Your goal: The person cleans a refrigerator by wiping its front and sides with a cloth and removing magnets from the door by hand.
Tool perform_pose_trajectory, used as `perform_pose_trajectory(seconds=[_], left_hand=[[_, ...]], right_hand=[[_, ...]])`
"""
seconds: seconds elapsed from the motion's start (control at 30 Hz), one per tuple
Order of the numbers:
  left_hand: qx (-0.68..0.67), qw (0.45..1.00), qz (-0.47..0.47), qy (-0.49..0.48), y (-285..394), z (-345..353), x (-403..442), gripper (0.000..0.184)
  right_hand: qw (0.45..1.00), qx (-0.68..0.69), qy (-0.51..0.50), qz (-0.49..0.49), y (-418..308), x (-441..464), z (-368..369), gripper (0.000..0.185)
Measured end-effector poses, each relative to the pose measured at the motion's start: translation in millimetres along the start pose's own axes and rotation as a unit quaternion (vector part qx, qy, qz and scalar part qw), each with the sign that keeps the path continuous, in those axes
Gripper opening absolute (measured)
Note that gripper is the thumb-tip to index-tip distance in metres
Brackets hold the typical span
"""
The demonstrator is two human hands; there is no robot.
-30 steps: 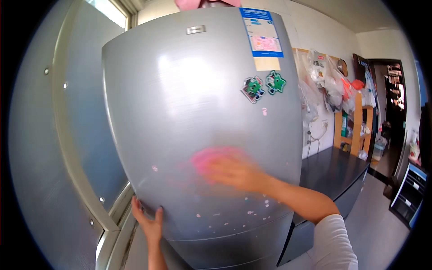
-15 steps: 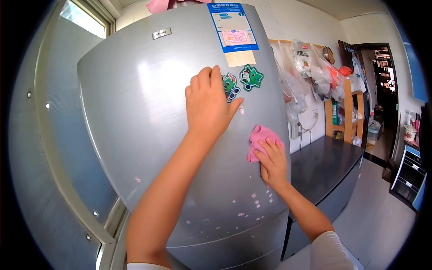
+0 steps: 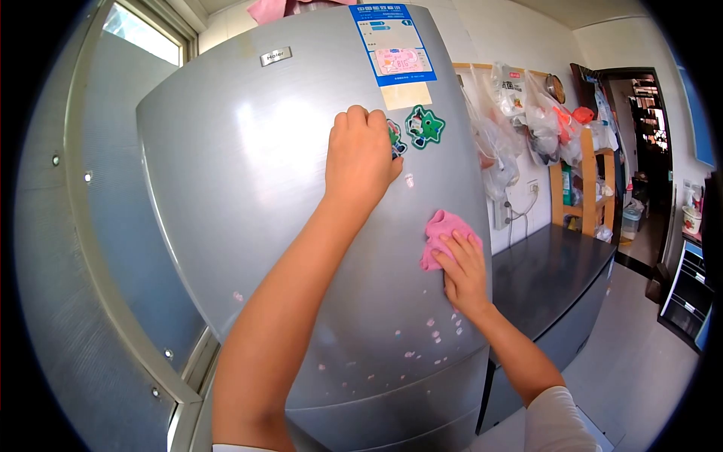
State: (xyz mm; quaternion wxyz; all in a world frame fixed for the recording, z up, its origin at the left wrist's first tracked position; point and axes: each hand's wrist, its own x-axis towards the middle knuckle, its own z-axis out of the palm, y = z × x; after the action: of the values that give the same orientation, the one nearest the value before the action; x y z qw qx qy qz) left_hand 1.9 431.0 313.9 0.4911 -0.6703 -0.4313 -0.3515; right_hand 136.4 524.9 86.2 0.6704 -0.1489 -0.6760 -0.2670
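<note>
A silver refrigerator fills the middle of the view. High on its door, my left hand has its fingers curled around the left edge of a green cartoon fridge magnet, which it partly hides. Just right of it sits a green star-shaped magnet, untouched. Lower on the right, my right hand presses a bunched pink cloth against the door. Whitish-pink sticker remnants dot the lower door, and another small mark lies below the magnets.
A blue energy label is stuck near the door's top. Right of the refrigerator stands a dark low cabinet, with plastic bags hanging above and a wooden shelf behind. A framed panel is close on the left.
The left hand's fingers have curled in and its thumb has drawn towards the magnet. The right hand stays on the cloth at the same spot. The view has shifted slightly.
</note>
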Motion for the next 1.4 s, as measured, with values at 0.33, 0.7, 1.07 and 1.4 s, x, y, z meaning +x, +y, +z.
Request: perform_pose_trajectory(seconds=[0.33, 0.7, 1.07, 1.4], left_hand=[[0.009, 1.0, -0.001, 0.021, 2.6, 2.4, -8.2, 0.056], [-0.013, 0.999, 0.015, 0.038, -8.0, 10.9, -6.2, 0.057], [0.033, 0.992, 0.125, 0.01, -24.3, 5.5, 9.4, 0.054], [0.008, 0.964, 0.263, 0.017, -31.9, 11.8, 15.1, 0.032]], right_hand=[[1.0, -0.009, -0.006, 0.005, -2.4, -0.9, -1.8, 0.039], [1.0, -0.012, -0.023, -0.005, -0.7, 0.7, -5.7, 0.039], [0.998, -0.023, -0.038, -0.035, 9.9, -2.1, -10.7, 0.037], [0.999, -0.003, -0.032, -0.03, 13.4, -3.5, -7.9, 0.033]])
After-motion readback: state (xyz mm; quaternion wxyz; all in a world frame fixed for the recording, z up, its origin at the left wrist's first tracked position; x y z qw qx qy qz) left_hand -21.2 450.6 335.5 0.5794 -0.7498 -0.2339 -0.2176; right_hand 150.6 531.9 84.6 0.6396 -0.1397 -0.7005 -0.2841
